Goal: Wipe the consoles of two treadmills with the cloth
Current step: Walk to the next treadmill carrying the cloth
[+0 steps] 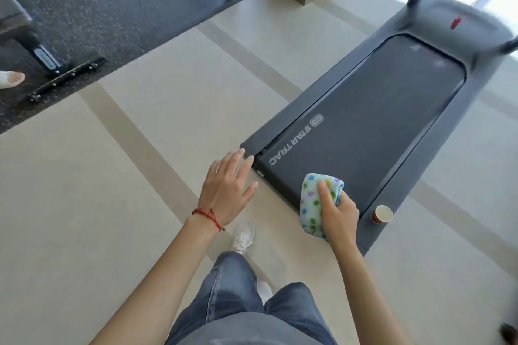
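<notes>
Single head view — forward and down, floor well below.

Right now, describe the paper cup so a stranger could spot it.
Find the dark treadmill on the pale floor. At its near right corner stands a small brown paper cup, just right of the right hand gripping the spotted cloth.

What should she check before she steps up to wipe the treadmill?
1. Dotted fluffy cloth held in right hand: ok.
2. Left hand free, fingers spread: ok.
3. Dark grey treadmill belt bare to walk on: ok.
4. Brown paper cup on the treadmill's rear corner, near her path: not ok.
5. Console within reach: cannot tell, it is out of view.
</notes>
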Available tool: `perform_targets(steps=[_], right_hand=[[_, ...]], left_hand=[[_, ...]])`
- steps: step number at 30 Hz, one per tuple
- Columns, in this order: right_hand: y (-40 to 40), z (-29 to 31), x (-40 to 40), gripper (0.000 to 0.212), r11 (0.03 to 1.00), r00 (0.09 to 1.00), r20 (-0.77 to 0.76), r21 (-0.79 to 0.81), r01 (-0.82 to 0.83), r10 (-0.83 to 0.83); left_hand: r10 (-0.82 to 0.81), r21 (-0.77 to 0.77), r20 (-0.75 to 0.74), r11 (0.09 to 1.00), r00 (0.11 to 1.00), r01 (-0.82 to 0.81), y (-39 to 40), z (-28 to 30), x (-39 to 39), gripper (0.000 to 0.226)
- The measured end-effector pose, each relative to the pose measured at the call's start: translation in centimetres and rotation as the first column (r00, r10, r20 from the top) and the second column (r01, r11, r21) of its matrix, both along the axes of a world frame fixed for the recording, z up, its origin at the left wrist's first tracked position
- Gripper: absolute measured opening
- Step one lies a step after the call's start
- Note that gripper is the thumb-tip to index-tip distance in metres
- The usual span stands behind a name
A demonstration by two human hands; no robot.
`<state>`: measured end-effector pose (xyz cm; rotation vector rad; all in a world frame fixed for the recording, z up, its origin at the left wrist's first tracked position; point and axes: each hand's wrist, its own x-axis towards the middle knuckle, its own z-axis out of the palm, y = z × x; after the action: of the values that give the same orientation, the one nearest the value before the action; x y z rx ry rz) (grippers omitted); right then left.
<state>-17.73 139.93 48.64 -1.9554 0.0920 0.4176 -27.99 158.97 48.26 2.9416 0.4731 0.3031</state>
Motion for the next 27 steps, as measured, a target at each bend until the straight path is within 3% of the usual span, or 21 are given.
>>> perform_targets(steps=[7, 13, 27], right_hand=[[2.5, -0.2, 4.5, 0.03, 0.957, 0.957, -0.024, 0.017, 0.289, -0.289], [3.0, 0.4, 6.9, 0.028, 0.897, 0.897, -0.023, 0.022, 0.442, -0.442], [-1.2, 1.0, 18.9, 0.029, 0.836, 0.839, 0.016, 0.103, 0.539, -0.544]], left_hand=[[-0.234, -0.001, -0.031, 0.972, 0.972, 0.234, 5.6, 0.1, 9.1, 0.053], [-0.385, 0.014, -0.025, 0.923, 0.923, 0.385, 7.4, 0.3, 15.2, 0.052], [-0.495, 0.025, -0.047, 0.868, 0.867, 0.497, 2.5, -0.4, 29.5, 0.053]])
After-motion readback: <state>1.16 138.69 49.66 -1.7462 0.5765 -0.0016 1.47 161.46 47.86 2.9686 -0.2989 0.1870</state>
